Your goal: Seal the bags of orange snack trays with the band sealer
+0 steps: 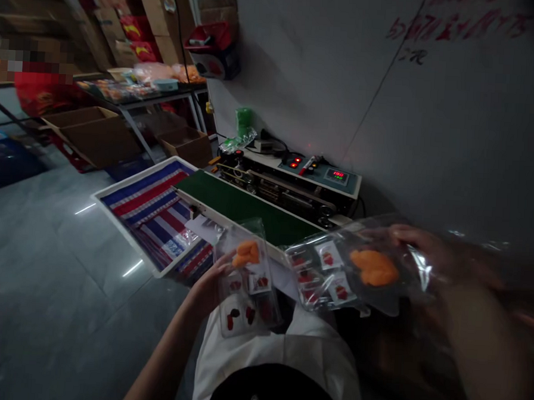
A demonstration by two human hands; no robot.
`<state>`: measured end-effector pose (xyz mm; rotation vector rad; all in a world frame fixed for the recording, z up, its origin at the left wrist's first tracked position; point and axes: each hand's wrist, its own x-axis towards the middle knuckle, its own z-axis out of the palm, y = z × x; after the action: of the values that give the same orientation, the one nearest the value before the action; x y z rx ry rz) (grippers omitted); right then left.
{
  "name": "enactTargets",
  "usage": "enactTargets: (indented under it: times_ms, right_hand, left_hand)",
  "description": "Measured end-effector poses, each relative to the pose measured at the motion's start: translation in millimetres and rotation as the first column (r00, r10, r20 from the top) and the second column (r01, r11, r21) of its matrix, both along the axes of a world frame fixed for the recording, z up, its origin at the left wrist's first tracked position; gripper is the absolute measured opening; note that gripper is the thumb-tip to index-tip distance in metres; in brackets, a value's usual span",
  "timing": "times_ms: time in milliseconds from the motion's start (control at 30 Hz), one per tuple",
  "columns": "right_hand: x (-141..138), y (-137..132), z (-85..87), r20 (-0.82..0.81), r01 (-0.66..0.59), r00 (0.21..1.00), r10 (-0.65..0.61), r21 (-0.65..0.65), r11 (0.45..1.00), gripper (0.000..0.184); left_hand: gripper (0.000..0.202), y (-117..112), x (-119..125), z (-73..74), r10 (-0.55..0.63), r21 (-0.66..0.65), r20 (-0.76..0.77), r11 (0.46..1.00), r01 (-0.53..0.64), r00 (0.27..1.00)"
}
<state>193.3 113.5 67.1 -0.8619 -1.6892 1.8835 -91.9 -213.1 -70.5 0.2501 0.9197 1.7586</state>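
Grey tiled floor (53,254), green-belted metal band sealer (285,189) ahead; left-hand grip (204,286) clenches a clear plastic pack (247,285), right-hand grip (425,247) a second clear plastic pack (357,267).

The left hand (206,286) grips a clear plastic bag (247,288) holding an orange piece and small red-printed cards. The blurred right hand (429,256) holds a similar bag (357,267) by its edge, near the first. Beyond them runs the green belt (240,204) of a band sealer (290,180), its panel showing red digits, against a white wall (433,101). To the belt's left sits a white tray (126,231) lined with red, white and blue striped cloth. Cardboard boxes (95,134) stand on the tiled floor (45,242) beside a metal rack (142,101) of packaged goods.
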Motion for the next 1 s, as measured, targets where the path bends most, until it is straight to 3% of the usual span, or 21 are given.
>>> enactTargets:
  times_ms: [100,167,367,533,633,833,1000]
  right_hand:
    - [-27,-10,-5.2,0.01,-0.105,0.994,0.11,-0.215,0.971,0.024]
    - [-40,-13,-13.6,0.002,-0.143,0.989,0.149,-0.264,0.954,0.022]
    - [-55,-9,-39.5,-0.062,-0.238,0.971,0.23,-0.268,0.933,0.021]
    - [-65,-16,-40.8,-0.067,-0.289,0.957,0.284,-0.35,0.891,0.018]
    - [-70,-16,-43.8,-0.095,-0.335,0.942,0.323,-0.362,0.87,0.024]
    - [-71,-15,-56.3,-0.158,-0.366,0.931,0.33,-0.386,0.847,0.021]
    - [-70,-17,-51.8,-0.193,-0.471,0.882,0.43,-0.33,0.818,0.02]
  left_hand:
    - [0.065,-14,-3,-1.3,0.06,0.013,0.011,0.998,-0.061,0.998]
    - [0.067,-24,-5,-1.2,0.086,0.011,-0.001,0.996,-0.086,0.996]
    - [0.059,-42,-9,-4.1,0.185,-0.067,0.004,0.981,-0.185,0.983]
    - [0.046,-41,-12,-3.1,0.249,-0.078,0.036,0.966,-0.246,0.968]
    - [0.05,-36,-12,-0.3,0.278,-0.078,0.034,0.958,-0.275,0.96]
    - [0.054,-29,-9,-3.3,0.25,-0.103,0.035,0.964,-0.245,0.968]
    - [0.055,-31,-16,-7.5,0.282,-0.172,0.007,0.945,-0.277,0.959]
